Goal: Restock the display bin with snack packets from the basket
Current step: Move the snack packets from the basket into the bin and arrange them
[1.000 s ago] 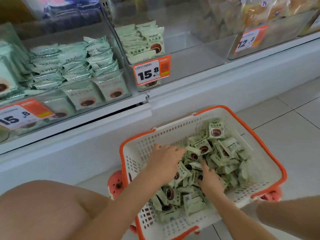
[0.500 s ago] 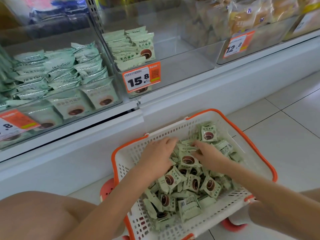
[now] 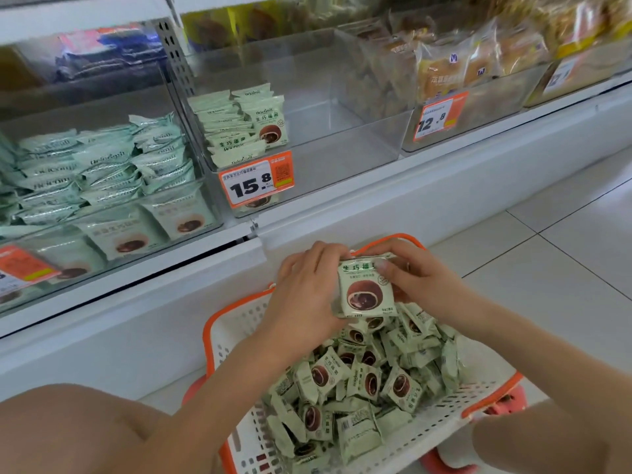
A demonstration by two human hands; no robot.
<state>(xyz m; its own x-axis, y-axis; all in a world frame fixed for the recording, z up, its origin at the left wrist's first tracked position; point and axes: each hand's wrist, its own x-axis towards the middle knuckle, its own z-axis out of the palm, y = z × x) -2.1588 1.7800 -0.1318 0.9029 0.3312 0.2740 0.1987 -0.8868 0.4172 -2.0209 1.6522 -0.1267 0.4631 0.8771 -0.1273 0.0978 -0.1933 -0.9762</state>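
A white basket (image 3: 239,340) with an orange rim, set on the tiled floor (image 3: 564,254), is filled with loose green snack packets (image 3: 359,381). Above it, a small stack of packets (image 3: 367,289) is held between both hands: the left hand (image 3: 304,295) is curled round its left side and the fingers of the right hand (image 3: 417,278) are clamped on its top and right edge. Farther back, the clear display bin (image 3: 307,165) on the shelf is seen, a few packets stacked at its left behind a 15.8 price tag (image 3: 254,179).
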